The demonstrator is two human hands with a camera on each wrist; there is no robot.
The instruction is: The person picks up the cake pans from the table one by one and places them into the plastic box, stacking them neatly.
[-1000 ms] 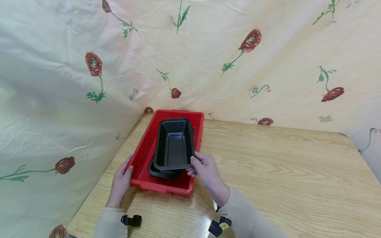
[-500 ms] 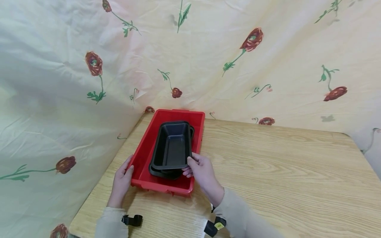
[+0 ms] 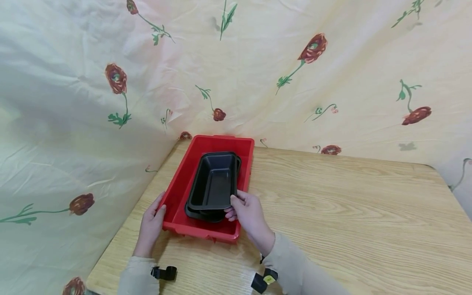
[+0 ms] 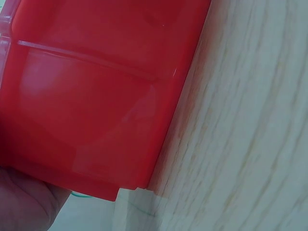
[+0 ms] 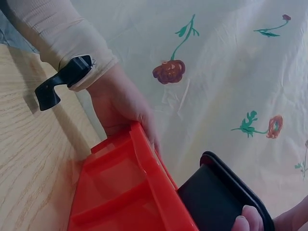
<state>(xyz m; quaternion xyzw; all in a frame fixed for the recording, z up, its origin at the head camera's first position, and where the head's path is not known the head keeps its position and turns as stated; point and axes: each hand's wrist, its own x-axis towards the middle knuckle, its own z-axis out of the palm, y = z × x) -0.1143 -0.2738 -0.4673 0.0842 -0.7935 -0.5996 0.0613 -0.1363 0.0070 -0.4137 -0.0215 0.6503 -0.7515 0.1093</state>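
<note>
A black loaf pan point(image 3: 214, 184) is tilted over the red tray point(image 3: 200, 232), its near end raised. My right hand point(image 3: 252, 217) pinches the pan's near right corner, thumb on top of the rim. In the right wrist view, fingertips point(image 5: 251, 219) show against the loaf pan point(image 5: 211, 199). Beneath it lies a second black pan point(image 3: 203, 216), mostly covered, in the tray. My left hand point(image 3: 150, 225) grips the tray's left rim near the front corner. The left wrist view shows the tray's outer side point(image 4: 96, 106) beside part of that hand point(image 4: 26, 202).
A pale wooden table point(image 3: 343, 213) extends to the right of the tray. Flowered cloth point(image 3: 250, 73) hangs behind and at the left, close to the tray's far end. Each wrist carries a black strap mount point(image 3: 166, 273).
The loaf pan has come slightly nearer and to the left, settling lower over the second pan. My right hand has shifted left with it. My left hand has kept its grip on the tray.
</note>
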